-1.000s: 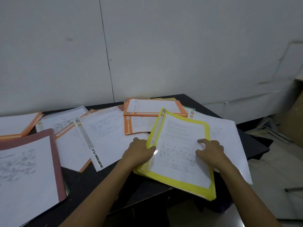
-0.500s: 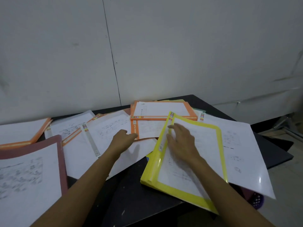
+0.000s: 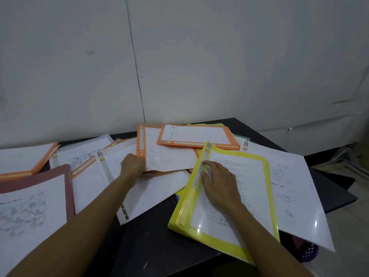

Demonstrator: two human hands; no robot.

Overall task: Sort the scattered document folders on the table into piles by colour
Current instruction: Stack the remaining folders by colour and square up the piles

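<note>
Head view: a black table (image 3: 149, 246) strewn with folders stands against a pale grey panelled wall (image 3: 199, 56).
Left grip: the left hand (image 3: 132, 165) is clenched on the near spine corner of an orange-bordered plastic folder holding a white sheet (image 3: 165, 156), with its fingers curled beneath.
Right grip: the right hand (image 3: 219, 180) lies flat and grasps nothing, its straight fingers pressing the spine strip of a yellow-bordered plastic folder (image 3: 270, 196).
Orange heading: the spine runs from the left grip straight away toward the wall. The body spreads right of that grip, and its far part is tucked under a second orange-bordered folder (image 3: 195, 134) lying crosswise.
Yellow heading: the long axis runs from the near table edge away, with the far end leaning right. The spine is on the left side, under the right fingers.
Edges: the yellow folder's near end reaches the table's near edge and seems to jut past it. Just right of the right hand, a clear plastic folder with a white sheet (image 3: 295, 196) overhangs the right edge above a purple mesh basket (image 3: 309, 253).
Open room: bare tabletop shows between the forearms, nearer than both grips.
Left of the left grip: a white folder with a grey spine strip (image 3: 91, 186) lies under the hand. Beyond it are a maroon-bordered folder (image 3: 68, 186) and an orange folder by the wall (image 3: 43, 159).
</note>
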